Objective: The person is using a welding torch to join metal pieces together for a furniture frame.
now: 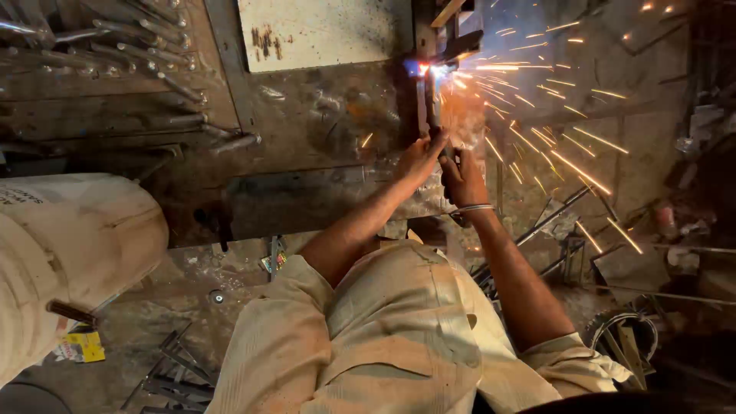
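Behind spark glare, both hands [443, 162] seemingly gripping a half-hidden metal bar [426, 103].

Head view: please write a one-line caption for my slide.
Both hands, left hand and right hand, hold a metal piece at a bright flame, sparks spraying right.

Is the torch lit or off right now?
Lit: a bright flame glows at the torch tip and sparks spray rightward, with both hands beneath it.

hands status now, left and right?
Left hand: closed on the metal strip just below the sparking cut.
Right hand: closed around a dark tool handle; the tool itself cannot be made out.
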